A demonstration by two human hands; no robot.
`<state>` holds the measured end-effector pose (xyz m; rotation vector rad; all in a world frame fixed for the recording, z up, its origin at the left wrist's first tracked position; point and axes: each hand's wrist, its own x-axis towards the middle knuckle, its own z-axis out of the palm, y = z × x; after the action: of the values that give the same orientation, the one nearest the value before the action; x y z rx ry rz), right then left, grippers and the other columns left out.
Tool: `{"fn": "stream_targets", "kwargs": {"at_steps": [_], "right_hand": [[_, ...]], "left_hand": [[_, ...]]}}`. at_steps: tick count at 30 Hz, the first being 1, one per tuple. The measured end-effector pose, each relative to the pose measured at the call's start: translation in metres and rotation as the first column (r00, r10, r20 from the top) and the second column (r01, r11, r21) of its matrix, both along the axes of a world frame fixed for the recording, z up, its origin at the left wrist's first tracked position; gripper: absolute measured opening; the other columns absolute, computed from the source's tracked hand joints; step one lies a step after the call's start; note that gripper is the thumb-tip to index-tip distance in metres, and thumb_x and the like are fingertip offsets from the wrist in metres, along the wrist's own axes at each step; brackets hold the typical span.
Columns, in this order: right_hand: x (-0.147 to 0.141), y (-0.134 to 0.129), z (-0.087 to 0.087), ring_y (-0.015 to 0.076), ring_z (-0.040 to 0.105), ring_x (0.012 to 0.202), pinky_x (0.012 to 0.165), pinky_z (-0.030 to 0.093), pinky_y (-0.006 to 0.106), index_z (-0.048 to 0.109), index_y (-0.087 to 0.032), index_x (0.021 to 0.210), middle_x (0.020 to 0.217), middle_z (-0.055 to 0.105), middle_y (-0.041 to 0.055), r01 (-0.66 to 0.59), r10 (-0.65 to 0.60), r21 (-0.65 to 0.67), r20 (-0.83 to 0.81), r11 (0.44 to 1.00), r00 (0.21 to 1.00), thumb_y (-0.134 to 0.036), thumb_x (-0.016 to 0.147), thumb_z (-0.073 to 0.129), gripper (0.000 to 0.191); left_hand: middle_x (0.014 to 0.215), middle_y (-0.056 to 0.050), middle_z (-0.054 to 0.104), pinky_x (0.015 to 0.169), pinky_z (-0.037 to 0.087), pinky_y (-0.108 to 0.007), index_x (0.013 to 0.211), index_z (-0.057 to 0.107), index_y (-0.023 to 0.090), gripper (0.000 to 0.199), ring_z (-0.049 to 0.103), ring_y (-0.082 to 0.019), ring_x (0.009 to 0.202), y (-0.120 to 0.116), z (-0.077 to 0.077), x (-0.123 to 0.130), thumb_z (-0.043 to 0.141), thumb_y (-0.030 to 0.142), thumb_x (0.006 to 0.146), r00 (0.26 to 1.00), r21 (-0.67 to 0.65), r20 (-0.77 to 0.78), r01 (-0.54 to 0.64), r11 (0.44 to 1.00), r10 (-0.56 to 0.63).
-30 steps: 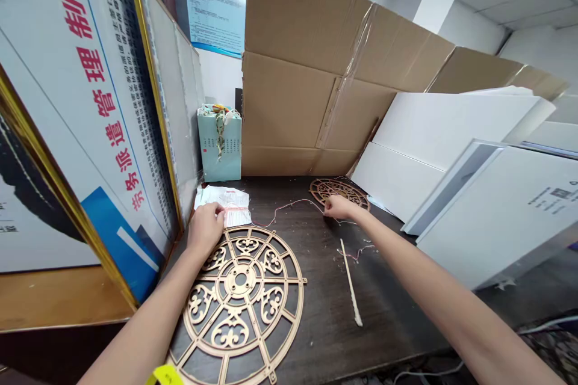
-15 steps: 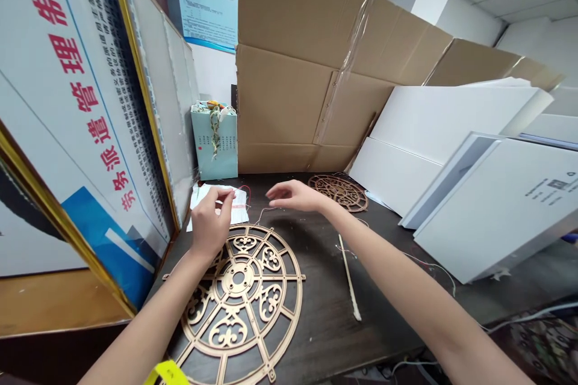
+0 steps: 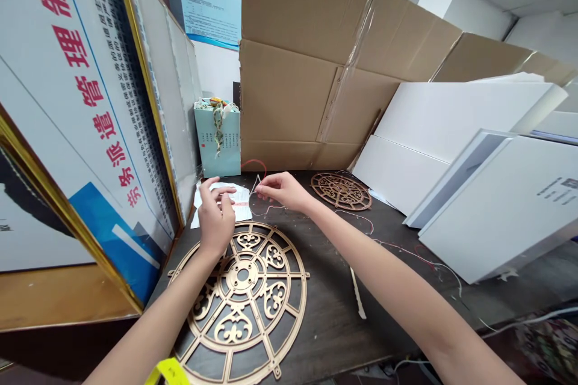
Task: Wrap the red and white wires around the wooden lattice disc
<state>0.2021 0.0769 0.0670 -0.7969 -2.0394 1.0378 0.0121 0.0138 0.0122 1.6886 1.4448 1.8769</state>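
Observation:
My right hand (image 3: 285,190) pinches a thin white string (image 3: 257,180) between thumb and fingertips, and the string stands up in a small peak. Just to its left, my left hand (image 3: 215,216) has its fingers apart and holds nothing I can see. A thin red string (image 3: 259,162) arcs up behind the right fingertips. Beneath my left wrist and forearm lies a round wooden openwork disc (image 3: 270,278) with spokes and scroll patterns. Some white printed paper (image 3: 242,212) lies behind the left hand, partly hidden by it.
A darker round openwork disc (image 3: 342,190) lies farther back. A pale stick (image 3: 358,298) is partly under my right forearm. Thin strings trail right across the dark table (image 3: 329,337). Cardboard (image 3: 289,108) stands behind, white boxes (image 3: 492,204) right, a light-blue box (image 3: 221,159) back left.
My right hand has moved slightly left and back and now pinches the white string. The left hand's fingers have gone from a pinch to spread. The red string has risen into an arc.

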Motion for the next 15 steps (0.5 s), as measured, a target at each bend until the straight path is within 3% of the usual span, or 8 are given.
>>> {"fn": "stream_targets", "kwargs": {"at_steps": [3, 6, 8, 10, 15], "right_hand": [[0.003, -0.004, 0.016, 0.0122, 0.061, 0.069, 0.062, 0.051, 0.024, 0.073, -0.012, 0.089, 0.081, 0.071, 0.0056, 0.003, -0.01, -0.059, -0.121, 0.998, 0.993, -0.054, 0.083, 0.075, 0.042], [0.004, -0.009, 0.029, 0.0112, 0.062, 0.07, 0.062, 0.052, 0.022, 0.073, -0.013, 0.089, 0.082, 0.07, 0.005, -0.001, -0.025, -0.122, -0.212, 0.993, 0.977, -0.058, 0.078, 0.079, 0.047], [0.005, -0.012, 0.033, 0.0114, 0.063, 0.072, 0.062, 0.052, 0.021, 0.074, -0.013, 0.089, 0.083, 0.069, 0.0051, 0.0, -0.044, -0.169, -0.254, 0.986, 0.966, -0.059, 0.074, 0.082, 0.048], [0.007, -0.013, 0.033, 0.0115, 0.063, 0.074, 0.061, 0.053, 0.021, 0.074, -0.014, 0.089, 0.085, 0.07, 0.0052, 0.01, -0.072, -0.215, -0.284, 0.977, 0.956, -0.058, 0.071, 0.085, 0.05], [0.014, -0.013, 0.019, 0.0114, 0.064, 0.074, 0.061, 0.054, 0.021, 0.074, -0.014, 0.092, 0.09, 0.071, 0.0064, 0.064, -0.165, -0.306, -0.318, 0.95, 0.933, -0.056, 0.068, 0.088, 0.051]], "left_hand": [[0.116, -0.01, 0.073, 0.079, 0.057, -0.033, 0.12, 0.066, 0.017, 0.035, 0.069, -0.021, 0.099, 0.001, 0.002, 0.001, 0.051, 0.016, 0.088, 0.973, -0.103, -0.08, 0.208, 0.973, -0.217], [0.126, -0.007, 0.073, 0.087, 0.059, -0.035, 0.122, 0.072, 0.021, 0.04, 0.069, -0.023, 0.109, -0.004, 0.007, 0.006, 0.064, 0.023, 0.083, 0.875, -0.212, -0.123, 0.437, 0.874, -0.468], [0.122, -0.008, 0.075, 0.089, 0.059, -0.035, 0.119, 0.075, 0.02, 0.037, 0.071, -0.023, 0.107, -0.009, 0.01, 0.012, 0.069, 0.032, 0.084, 0.819, -0.265, -0.108, 0.523, 0.81, -0.564], [0.111, -0.008, 0.078, 0.086, 0.06, -0.035, 0.109, 0.079, 0.019, 0.031, 0.073, -0.023, 0.099, -0.012, 0.011, 0.017, 0.067, 0.04, 0.089, 0.805, -0.293, -0.072, 0.548, 0.784, -0.59], [0.09, -0.008, 0.079, 0.077, 0.061, -0.034, 0.098, 0.08, 0.018, 0.031, 0.074, -0.022, 0.083, -0.014, 0.01, 0.022, 0.066, 0.043, 0.089, 0.829, -0.297, 0.001, 0.534, 0.792, -0.559]]}}
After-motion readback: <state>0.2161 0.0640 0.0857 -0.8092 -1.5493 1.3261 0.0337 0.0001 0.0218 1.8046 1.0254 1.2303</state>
